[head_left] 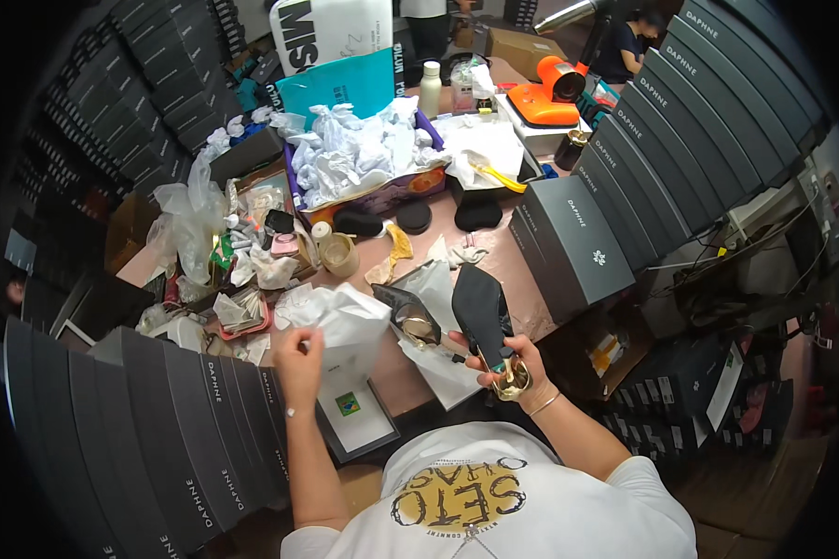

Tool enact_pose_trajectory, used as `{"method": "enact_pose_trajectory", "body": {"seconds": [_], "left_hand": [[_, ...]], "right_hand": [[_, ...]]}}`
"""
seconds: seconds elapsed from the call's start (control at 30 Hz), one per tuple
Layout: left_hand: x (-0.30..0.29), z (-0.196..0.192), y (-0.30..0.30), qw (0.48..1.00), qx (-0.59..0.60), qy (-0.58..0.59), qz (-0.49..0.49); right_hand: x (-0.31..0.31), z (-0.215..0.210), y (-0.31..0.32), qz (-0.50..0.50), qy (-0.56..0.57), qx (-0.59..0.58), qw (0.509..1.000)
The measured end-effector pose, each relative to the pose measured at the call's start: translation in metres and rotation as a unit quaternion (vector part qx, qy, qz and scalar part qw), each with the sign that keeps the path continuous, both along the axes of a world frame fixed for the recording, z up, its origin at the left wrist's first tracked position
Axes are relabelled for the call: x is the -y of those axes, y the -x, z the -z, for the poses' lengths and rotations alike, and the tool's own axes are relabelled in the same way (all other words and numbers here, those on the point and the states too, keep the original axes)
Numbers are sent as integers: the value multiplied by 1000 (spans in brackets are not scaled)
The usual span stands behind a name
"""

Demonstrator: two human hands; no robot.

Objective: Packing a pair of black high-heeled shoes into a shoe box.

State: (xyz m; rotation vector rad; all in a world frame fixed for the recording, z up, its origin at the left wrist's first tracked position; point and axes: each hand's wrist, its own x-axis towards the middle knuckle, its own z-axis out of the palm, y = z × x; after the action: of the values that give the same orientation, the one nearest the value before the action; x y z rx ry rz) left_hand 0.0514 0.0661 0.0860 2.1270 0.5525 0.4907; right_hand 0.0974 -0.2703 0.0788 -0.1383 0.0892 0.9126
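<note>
My right hand (pixel 522 365) grips a black pointed shoe (pixel 481 312) by its gold heel (pixel 513 380), sole turned up, toe pointing away from me. A second shoe (pixel 410 317) of the same kind lies on the table just left of it, on white paper. My left hand (pixel 298 359) pinches the edge of a crumpled sheet of white tissue paper (pixel 345 321). An open box lid with a small green sticker (pixel 350 410) lies under that paper at the table's front edge.
Rows of dark grey shoe boxes (pixel 196 429) stand at front left and along the right (pixel 643 140). A purple box full of crumpled paper (pixel 364 158), black shoe pads (pixel 414 216), tape, wrappers and bottles crowd the brown table (pixel 522 279). Another person (pixel 629 42) sits at the far right.
</note>
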Motion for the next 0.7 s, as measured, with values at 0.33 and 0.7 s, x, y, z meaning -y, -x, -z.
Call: {"method": "enact_pose_trajectory", "body": {"seconds": [0.33, 0.7], "left_hand": [[66, -35, 62, 975, 36, 65, 209], [62, 29, 98, 978, 33, -190, 83]], "right_hand": [[-35, -63, 20, -279, 240, 166, 915], [-86, 22, 43, -264, 275, 9, 924]]}}
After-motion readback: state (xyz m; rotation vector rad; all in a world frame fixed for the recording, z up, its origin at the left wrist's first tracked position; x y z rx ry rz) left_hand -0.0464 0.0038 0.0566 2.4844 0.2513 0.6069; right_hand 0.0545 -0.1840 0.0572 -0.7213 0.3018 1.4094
